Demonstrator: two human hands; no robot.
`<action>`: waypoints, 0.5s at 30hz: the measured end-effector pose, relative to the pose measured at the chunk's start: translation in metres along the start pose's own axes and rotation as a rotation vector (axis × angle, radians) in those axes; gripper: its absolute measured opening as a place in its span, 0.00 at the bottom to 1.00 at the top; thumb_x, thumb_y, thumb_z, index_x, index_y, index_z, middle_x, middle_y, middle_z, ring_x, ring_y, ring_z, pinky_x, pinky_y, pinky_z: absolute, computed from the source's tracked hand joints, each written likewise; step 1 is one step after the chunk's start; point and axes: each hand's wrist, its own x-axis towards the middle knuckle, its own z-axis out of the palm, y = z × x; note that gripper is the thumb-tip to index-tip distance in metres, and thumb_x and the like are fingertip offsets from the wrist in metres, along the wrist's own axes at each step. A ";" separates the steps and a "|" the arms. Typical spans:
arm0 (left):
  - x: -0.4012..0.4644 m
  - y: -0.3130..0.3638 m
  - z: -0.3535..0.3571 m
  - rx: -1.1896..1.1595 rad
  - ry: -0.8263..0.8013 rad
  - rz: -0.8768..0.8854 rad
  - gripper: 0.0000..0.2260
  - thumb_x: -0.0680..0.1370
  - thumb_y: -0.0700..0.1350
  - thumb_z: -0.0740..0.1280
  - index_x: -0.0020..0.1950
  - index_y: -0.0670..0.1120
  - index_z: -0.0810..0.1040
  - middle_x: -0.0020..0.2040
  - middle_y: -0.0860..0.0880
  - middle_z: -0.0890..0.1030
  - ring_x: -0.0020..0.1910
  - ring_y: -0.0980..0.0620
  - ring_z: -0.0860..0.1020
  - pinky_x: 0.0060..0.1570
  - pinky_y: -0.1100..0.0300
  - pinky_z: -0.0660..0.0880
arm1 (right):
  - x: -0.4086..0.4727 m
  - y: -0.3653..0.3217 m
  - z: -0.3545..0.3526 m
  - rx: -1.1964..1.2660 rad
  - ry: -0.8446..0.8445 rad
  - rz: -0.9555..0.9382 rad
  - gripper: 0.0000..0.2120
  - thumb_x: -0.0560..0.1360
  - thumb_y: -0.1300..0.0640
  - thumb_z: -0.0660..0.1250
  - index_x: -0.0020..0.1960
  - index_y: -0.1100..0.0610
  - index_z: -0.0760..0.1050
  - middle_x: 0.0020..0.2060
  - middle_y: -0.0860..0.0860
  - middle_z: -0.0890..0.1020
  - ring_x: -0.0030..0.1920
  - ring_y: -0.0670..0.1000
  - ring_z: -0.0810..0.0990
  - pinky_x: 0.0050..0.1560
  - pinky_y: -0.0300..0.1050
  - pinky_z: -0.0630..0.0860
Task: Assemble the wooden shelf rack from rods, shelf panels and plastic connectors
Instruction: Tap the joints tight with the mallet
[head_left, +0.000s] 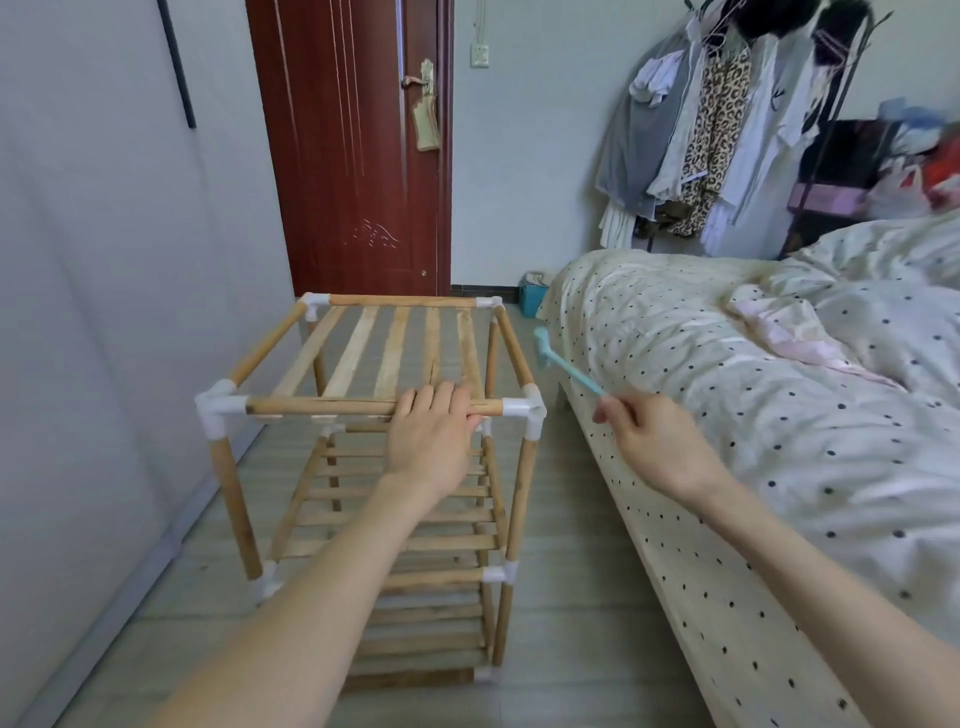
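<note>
Both forearms extend forward, bare. The left hand (434, 441) lies palm down, its fingers draped over a rod. The right hand (657, 441) is raised, knuckles up, thumb and fingers pinching a slender handle.

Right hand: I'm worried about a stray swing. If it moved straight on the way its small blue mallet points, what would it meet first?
Probably the bed's polka-dot cover, right beside the mallet's head; depth is unclear from the right hand.
</note>
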 end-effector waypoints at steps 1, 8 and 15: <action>-0.001 -0.001 0.000 -0.011 -0.006 0.003 0.20 0.83 0.52 0.46 0.74 0.47 0.59 0.69 0.50 0.67 0.67 0.49 0.65 0.68 0.55 0.57 | 0.007 -0.009 -0.014 0.037 0.145 -0.035 0.14 0.81 0.54 0.54 0.47 0.58 0.76 0.27 0.46 0.69 0.34 0.54 0.70 0.36 0.44 0.60; -0.002 -0.001 -0.003 -0.077 -0.021 0.001 0.19 0.83 0.51 0.49 0.73 0.48 0.59 0.70 0.51 0.66 0.69 0.51 0.63 0.69 0.55 0.55 | -0.032 0.000 0.023 -0.253 -0.106 0.096 0.16 0.82 0.52 0.48 0.52 0.61 0.71 0.45 0.60 0.80 0.44 0.62 0.78 0.41 0.47 0.68; -0.003 -0.001 -0.005 -0.086 -0.022 0.000 0.20 0.83 0.51 0.50 0.73 0.47 0.59 0.71 0.51 0.65 0.70 0.51 0.62 0.70 0.55 0.54 | -0.015 -0.018 -0.014 0.335 0.567 0.016 0.14 0.82 0.57 0.49 0.42 0.59 0.66 0.29 0.49 0.69 0.30 0.48 0.69 0.34 0.43 0.58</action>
